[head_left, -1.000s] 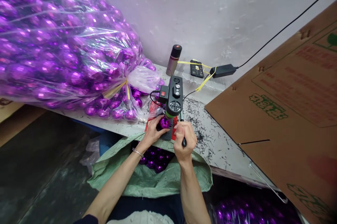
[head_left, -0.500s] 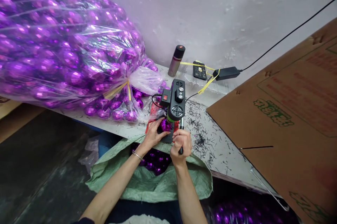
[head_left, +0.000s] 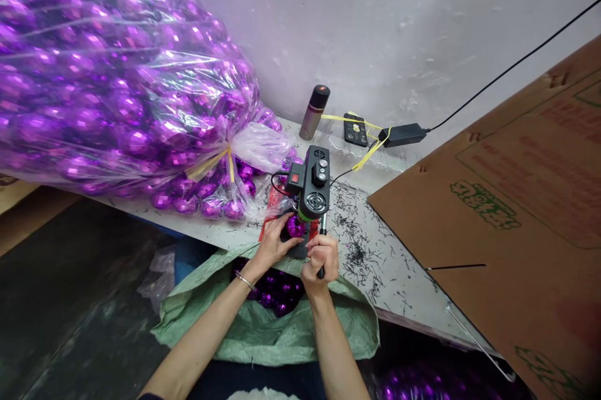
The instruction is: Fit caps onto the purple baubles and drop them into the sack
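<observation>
A shiny purple faceted ball (head_left: 295, 225) sits under the head of a small black bench press machine (head_left: 314, 181). My left hand (head_left: 273, 241) grips the ball between thumb and fingers from the left. My right hand (head_left: 322, 258) is wrapped round the machine's lever handle (head_left: 321, 273), whose metal rod rises beside the machine head. Below both hands gapes a green woven sack (head_left: 197, 312) with purple balls (head_left: 277, 292) inside. A red mat or sheet (head_left: 275, 200) shows beneath the machine, partly hidden.
A big clear bag of purple balls (head_left: 117, 87) lies on the left. Behind the machine are a bottle (head_left: 314, 112), a phone (head_left: 355, 129) and a power adapter (head_left: 402, 134). Small black scraps (head_left: 359, 243) litter the table's right. A cardboard box (head_left: 507, 200) stands there.
The view has shifted very slightly. Both hands keep their places, the left on the ball and the right on the lever handle, with no clear movement of either.
</observation>
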Motion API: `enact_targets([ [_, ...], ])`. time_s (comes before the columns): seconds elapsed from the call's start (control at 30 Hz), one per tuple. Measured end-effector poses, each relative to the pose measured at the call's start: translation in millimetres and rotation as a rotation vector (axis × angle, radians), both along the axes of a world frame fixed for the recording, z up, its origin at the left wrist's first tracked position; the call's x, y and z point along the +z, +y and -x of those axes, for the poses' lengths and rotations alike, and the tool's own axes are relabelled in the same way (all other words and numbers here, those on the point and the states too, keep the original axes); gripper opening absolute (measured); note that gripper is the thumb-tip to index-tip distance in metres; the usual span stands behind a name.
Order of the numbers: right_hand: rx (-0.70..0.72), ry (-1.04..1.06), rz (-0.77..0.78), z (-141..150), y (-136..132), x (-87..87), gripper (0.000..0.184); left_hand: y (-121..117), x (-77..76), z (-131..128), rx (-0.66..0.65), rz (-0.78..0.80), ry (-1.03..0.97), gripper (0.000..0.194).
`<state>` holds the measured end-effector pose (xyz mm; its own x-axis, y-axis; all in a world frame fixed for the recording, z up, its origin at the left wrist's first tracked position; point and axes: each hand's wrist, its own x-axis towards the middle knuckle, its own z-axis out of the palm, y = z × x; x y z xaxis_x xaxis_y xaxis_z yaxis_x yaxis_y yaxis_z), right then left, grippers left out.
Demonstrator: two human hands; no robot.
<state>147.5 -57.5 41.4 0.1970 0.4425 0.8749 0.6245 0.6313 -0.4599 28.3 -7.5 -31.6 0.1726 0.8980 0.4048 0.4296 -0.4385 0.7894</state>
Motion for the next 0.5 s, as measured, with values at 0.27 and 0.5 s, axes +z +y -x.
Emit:
enact_targets([
  [0.27, 0.013, -0.074, -0.01, -3.0, 0.9, -1.0, 0.027, 0.8, -3.4, -1.1, 0.015, 0.014, -0.01, 0.061],
  [0.5, 0.023, -0.02, 0.044, -1.4, -4.2, 28.4, 0.031, 2.8, -4.5, -2.7, -0.003, 0.007, -0.021, 0.065],
])
